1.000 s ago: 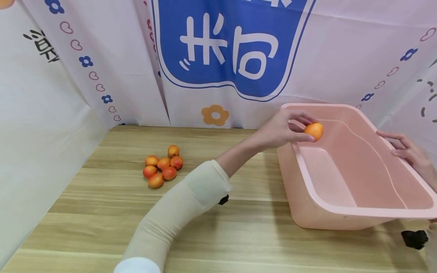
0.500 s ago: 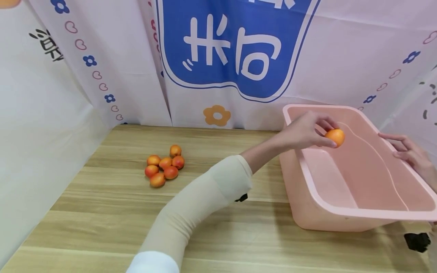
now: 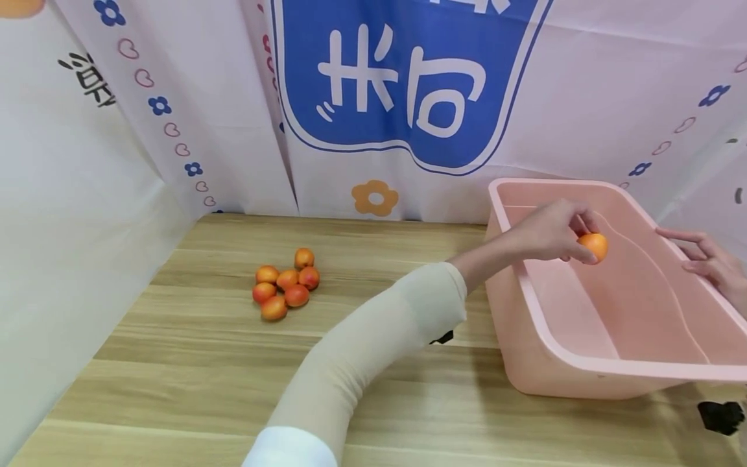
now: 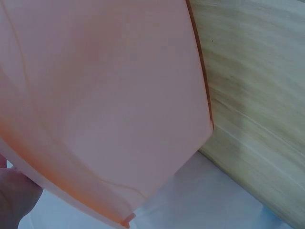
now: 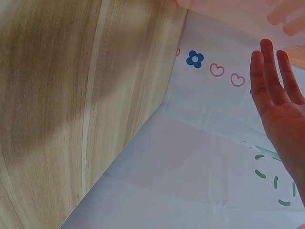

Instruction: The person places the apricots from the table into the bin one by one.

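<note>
Reaching across into the pink plastic tub (image 3: 548,344), my left hand (image 3: 551,230) pinches an orange apricot (image 3: 594,248) at its fingertips, above the tub floor. On the tub's far right side, my right hand (image 3: 709,259) rests at the rim. The right wrist view shows three straight fingers (image 5: 269,78) of this hand below the tub's pink edge. Only the tub's wall (image 4: 119,95) and a bit of the left hand (image 4: 19,195) show in the left wrist view; the apricot is out of sight there.
Several orange-red apricots (image 3: 287,280) lie in a cluster on the left part of the wooden table (image 3: 192,363). A printed cloth (image 3: 327,175) hangs behind the table's back edge, and white cloth (image 3: 76,214) stands along its left side.
My left hand has moved right with the apricot, from over the tub's left rim to farther inside the tub. The right hand stays at the right rim.
</note>
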Motion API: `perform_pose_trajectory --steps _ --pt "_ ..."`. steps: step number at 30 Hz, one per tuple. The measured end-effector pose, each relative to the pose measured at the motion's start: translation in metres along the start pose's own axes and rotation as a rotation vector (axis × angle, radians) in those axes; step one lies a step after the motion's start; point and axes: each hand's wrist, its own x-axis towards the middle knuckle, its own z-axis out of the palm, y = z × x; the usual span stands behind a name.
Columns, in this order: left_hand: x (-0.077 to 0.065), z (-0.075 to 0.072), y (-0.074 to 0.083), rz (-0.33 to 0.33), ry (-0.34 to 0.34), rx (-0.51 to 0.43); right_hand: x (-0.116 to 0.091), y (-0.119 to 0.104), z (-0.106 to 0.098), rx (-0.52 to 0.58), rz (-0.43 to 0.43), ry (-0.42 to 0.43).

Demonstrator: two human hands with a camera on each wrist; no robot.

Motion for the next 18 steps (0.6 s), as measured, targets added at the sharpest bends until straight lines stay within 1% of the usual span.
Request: perform_pose_trajectory --steps 4,6,8,9,11,13,15,17,18 --pt "0.008 0.006 0.006 -0.022 -0.016 0.056 -0.001 -0.002 -0.001 -0.081 0.046 0.038" --pt "0.012 0.009 0.008 -0.035 -0.028 0.094 -0.002 -0.003 -0.001 -0.091 0.069 0.049" --pt "0.016 0.013 0.009 -0.045 -0.043 0.126 -0.001 -0.003 0.0 -0.087 0.07 0.05" --pt "0.018 0.014 0.009 -0.047 -0.052 0.14 -0.001 -0.003 0.0 -0.07 0.076 0.047" --pt "0.022 0.017 0.008 -0.049 -0.071 0.171 0.003 -0.002 -0.005 0.037 0.063 0.008" --pt "0.026 0.02 0.007 -0.056 -0.087 0.196 0.005 0.0 -0.009 0.092 0.049 -0.016" --pt "0.03 0.022 0.005 -0.061 -0.1 0.221 0.007 0.002 -0.013 0.129 0.04 -0.039" --pt "0.033 0.024 0.004 -0.069 -0.107 0.238 0.007 0.005 -0.014 0.122 0.011 -0.051" --pt "0.034 0.025 0.004 -0.075 -0.109 0.242 0.007 0.005 -0.014 0.118 0.012 -0.049"
